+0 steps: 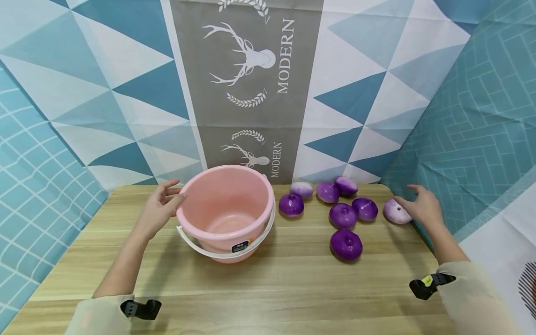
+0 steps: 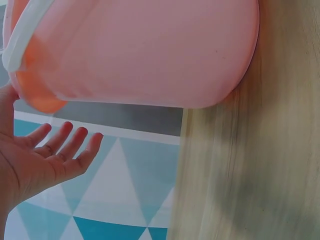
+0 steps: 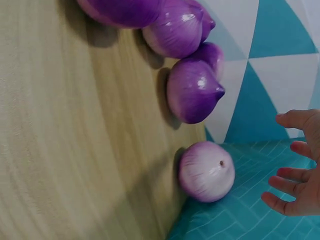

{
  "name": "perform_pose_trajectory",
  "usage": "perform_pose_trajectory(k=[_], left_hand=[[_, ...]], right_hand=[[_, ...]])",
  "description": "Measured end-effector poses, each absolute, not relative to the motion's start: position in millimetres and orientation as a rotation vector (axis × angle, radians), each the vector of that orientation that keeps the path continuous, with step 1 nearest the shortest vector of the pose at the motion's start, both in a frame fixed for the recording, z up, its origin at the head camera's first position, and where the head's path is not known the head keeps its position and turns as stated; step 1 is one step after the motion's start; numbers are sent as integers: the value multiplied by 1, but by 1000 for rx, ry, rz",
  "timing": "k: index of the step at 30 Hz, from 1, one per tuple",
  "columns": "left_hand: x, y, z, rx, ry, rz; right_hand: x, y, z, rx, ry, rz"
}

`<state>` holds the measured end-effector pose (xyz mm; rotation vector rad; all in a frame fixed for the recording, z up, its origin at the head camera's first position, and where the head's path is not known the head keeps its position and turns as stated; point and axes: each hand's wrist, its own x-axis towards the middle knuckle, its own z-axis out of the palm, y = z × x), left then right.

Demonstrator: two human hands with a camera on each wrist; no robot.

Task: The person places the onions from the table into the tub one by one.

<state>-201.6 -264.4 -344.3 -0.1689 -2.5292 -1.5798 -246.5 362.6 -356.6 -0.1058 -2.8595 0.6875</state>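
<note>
A pink bucket (image 1: 228, 195) with a white handle (image 1: 229, 255) stands left of the middle of the wooden table. Beside its left rim is my left hand (image 1: 161, 204), fingers spread and relaxed. In the left wrist view its thumb seems to touch the rim, while the other fingers are apart from the wall. A pale pinkish onion (image 1: 397, 211) lies near the table's right edge. My right hand (image 1: 424, 207) hovers just right of this onion with loosely bent fingers. The right wrist view shows a gap between that hand (image 3: 300, 175) and the onion.
Several purple onions lie between the bucket and the right hand, the nearest being a dark one (image 1: 346, 245). A whitish onion (image 1: 301, 190) sits at the back, next to the bucket. Patterned cloth (image 1: 356, 93) hangs behind the table (image 1: 268, 298) and along both sides.
</note>
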Motion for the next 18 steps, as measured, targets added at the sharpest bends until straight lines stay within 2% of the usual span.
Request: perform_pose_trajectory(k=[18], left_hand=[[-202, -257, -351, -181, -2466, -1643]], right_hand=[[-245, 373, -388, -239, -2792, 769]])
